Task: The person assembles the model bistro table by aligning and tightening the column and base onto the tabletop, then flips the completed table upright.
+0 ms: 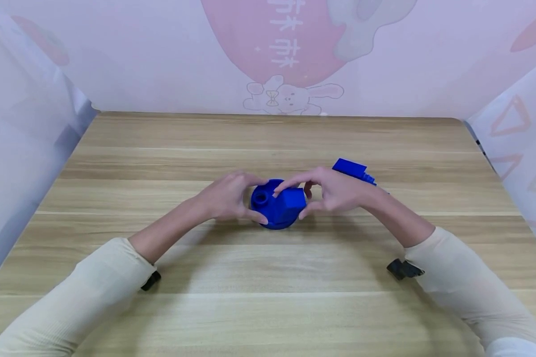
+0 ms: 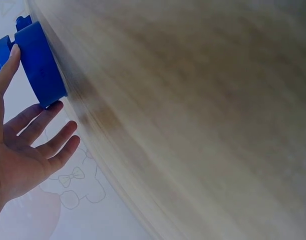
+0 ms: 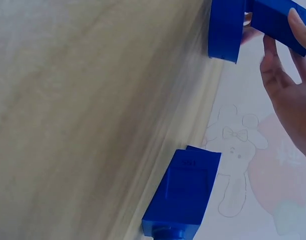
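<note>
Near the middle of the table, my left hand holds a blue round base by its rim, thumb on the near side and fingers on the far side. A short raised ring with a hole stands on the base's left part. My right hand pinches a blue angular block over the right part of the base. In the right wrist view the block sits close against the base, thumb on one face and fingers on another. The left ring and little fingers stay off the base.
Behind my right hand, another blue piece with a ribbed end lies on the wooden table. The right wrist view shows its boxy body and a round neck. A printed curtain hangs beyond the far edge.
</note>
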{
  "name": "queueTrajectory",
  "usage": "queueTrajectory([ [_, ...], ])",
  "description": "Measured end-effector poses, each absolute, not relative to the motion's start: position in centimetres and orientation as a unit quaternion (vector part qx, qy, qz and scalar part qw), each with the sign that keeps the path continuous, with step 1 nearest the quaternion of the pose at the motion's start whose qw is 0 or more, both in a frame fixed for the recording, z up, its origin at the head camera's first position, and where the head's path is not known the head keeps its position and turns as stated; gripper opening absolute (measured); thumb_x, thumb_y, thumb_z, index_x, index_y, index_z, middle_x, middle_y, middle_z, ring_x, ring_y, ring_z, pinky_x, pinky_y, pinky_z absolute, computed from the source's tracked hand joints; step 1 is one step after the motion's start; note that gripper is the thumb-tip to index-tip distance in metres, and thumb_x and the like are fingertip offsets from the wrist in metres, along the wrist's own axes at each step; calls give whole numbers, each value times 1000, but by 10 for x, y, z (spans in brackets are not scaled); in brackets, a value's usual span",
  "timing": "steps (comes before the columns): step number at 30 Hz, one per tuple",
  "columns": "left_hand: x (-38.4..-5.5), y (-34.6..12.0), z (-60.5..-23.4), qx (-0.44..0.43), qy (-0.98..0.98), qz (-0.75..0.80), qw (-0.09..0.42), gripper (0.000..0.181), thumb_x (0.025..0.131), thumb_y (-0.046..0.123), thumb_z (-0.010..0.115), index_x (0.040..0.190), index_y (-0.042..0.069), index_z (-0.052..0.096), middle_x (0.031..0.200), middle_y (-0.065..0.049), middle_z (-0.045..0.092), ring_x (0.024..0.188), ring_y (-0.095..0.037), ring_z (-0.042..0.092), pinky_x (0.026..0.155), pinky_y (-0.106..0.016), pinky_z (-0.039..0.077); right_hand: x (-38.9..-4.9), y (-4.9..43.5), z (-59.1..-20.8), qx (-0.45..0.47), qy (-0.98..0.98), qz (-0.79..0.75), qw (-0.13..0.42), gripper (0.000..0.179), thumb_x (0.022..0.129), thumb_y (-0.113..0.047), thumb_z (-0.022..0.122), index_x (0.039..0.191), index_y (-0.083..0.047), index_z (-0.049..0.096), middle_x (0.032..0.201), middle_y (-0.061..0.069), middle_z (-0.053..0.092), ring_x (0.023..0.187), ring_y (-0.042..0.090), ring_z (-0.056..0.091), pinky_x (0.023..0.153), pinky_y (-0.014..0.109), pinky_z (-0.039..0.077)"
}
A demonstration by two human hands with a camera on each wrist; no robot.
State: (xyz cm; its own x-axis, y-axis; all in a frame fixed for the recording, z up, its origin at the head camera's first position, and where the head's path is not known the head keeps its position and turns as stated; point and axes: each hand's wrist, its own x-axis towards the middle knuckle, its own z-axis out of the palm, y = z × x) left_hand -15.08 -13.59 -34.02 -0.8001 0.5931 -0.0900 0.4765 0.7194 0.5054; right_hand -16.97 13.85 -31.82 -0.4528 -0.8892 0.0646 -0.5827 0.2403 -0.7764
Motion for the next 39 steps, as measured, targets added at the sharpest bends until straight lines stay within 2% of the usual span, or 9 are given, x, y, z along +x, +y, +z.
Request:
queueTrajectory([
  [3, -151, -136, -340, 293, 918, 237, 120, 93, 71, 48, 95, 141, -3, 60, 140, -17, 64, 133, -38, 56, 113, -54, 44, -167, 134, -322, -471, 778, -385, 155, 50, 76, -15, 94, 121, -8, 72, 117, 1, 74, 94, 18, 61, 75, 42, 54],
  [7, -150, -136, -341, 297, 917, 241, 118, 93, 70, 46, 96, 140, -3, 61, 140, -17, 64, 133, -38, 56, 113, -53, 43, -159, 124, -331, -483, 804, -344, 36, 47, 69, -29, 99, 96, -8, 67, 88, -3, 69, 79, 19, 62, 66, 35, 51],
  [11, -149, -137, -342, 294, 916, 245, 116, 92, 70, 45, 96, 140, -4, 61, 139, -17, 65, 132, -38, 56, 113, -53, 44, -153, 116, -334, -487, 821, -297, -34, 55, 67, -42, 98, 90, -10, 60, 79, -4, 61, 71, 19, 60, 64, 31, 52],
  [14, -149, -138, -344, 293, 916, 247, 117, 92, 70, 45, 96, 140, -3, 61, 139, -17, 65, 132, -37, 56, 113, -53, 44, -153, 117, -331, -488, 815, -312, 21, 61, 69, -40, 98, 107, -6, 65, 91, -1, 66, 83, 17, 61, 71, 35, 54],
  [18, -149, -139, -345, 292, 916, 246, 122, 93, 71, 47, 95, 141, -3, 61, 140, -17, 64, 133, -37, 56, 113, -53, 44, -155, 125, -324, -508, 771, -358, 138, 72, 76, -22, 95, 137, -4, 61, 127, 5, 67, 114, 21, 61, 87, 42, 55],
  [24, -149, -138, -345, 289, 919, 238, 126, 93, 71, 47, 95, 141, -2, 61, 140, -17, 64, 133, -38, 56, 112, -54, 45, -159, 129, -320, -540, 718, -375, 230, 60, 88, 0, 79, 144, -6, 60, 149, 5, 58, 143, 25, 48, 114, 45, 44],
  [28, -149, -137, -345, 290, 918, 240, 124, 93, 70, 47, 96, 141, -2, 61, 139, -17, 64, 132, -38, 56, 112, -53, 45, -160, 126, -320, -509, 747, -373, 210, 51, 85, -9, 86, 132, -9, 68, 136, 4, 67, 124, 23, 61, 103, 45, 52],
  [34, -150, -137, -344, 288, 917, 246, 124, 92, 71, 45, 96, 142, -1, 60, 140, -16, 65, 132, -36, 56, 112, -53, 45, -158, 115, -328, -461, 821, -329, 68, 47, 76, -30, 95, 106, -7, 67, 95, 1, 72, 81, 19, 63, 72, 37, 55],
  [39, -151, -137, -342, 293, 915, 251, 118, 91, 71, 44, 96, 141, -2, 61, 139, -16, 65, 131, -36, 57, 111, -53, 45, -154, 106, -332, -435, 852, -290, 10, 59, 75, -43, 93, 110, -7, 63, 80, -1, 62, 66, 14, 57, 59, 27, 48],
])
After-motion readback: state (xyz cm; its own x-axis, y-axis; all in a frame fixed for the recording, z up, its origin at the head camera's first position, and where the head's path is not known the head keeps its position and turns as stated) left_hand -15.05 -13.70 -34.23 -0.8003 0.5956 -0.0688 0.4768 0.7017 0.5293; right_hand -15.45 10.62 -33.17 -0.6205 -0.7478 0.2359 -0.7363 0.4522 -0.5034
